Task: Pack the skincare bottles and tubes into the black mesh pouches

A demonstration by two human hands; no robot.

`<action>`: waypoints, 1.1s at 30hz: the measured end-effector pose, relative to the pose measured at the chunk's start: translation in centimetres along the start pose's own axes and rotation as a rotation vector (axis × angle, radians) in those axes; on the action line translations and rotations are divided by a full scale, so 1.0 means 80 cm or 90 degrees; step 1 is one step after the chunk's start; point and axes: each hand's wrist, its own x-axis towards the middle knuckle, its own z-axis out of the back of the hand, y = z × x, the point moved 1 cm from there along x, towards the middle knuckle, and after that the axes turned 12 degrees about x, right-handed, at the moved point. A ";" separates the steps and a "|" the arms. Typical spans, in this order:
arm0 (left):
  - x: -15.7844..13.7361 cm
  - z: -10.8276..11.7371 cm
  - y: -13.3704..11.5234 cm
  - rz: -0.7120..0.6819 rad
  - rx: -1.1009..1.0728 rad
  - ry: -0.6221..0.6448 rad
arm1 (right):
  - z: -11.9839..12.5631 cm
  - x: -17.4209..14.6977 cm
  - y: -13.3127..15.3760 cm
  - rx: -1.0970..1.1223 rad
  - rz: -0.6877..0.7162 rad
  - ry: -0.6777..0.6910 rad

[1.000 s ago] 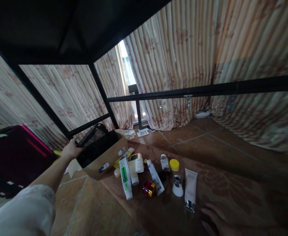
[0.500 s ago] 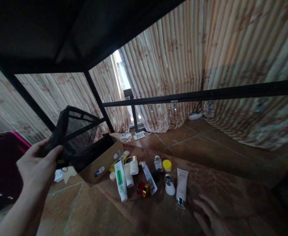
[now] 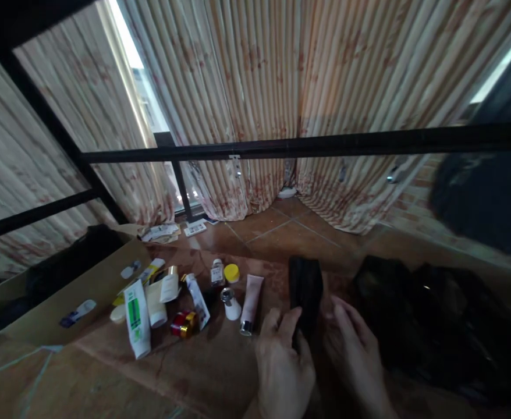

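My left hand (image 3: 285,364) is closed on a black folded fabric piece (image 3: 305,285), which stands upright above the rug. Its exact kind does not show. Close by on the right, my right hand (image 3: 360,355) has its fingers bent at the edge of the same black piece; they look slightly smeared. A pale pink squeeze tube (image 3: 253,299) with a silver cap lies just left of my left hand. Beside it are a white bottle with a silver top (image 3: 230,304), a yellow-lidded jar (image 3: 231,273) and a small clear bottle (image 3: 217,272).
A cardboard box (image 3: 102,270) with black material inside stands at the left. Near it lie a white-and-green tube (image 3: 137,319), a red-and-gold jar (image 3: 183,323) and several other cosmetics. Dark bags (image 3: 430,320) sit at the right. A black metal bar (image 3: 273,146) crosses before the curtains.
The view has swung right. My left hand has left the box side, where it held a black mesh item, and now grips black fabric on the right. My right hand has come up beside it.
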 end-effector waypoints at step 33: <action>0.080 -0.010 0.052 0.005 -0.325 0.146 | 0.027 0.024 -0.019 0.022 0.033 -0.079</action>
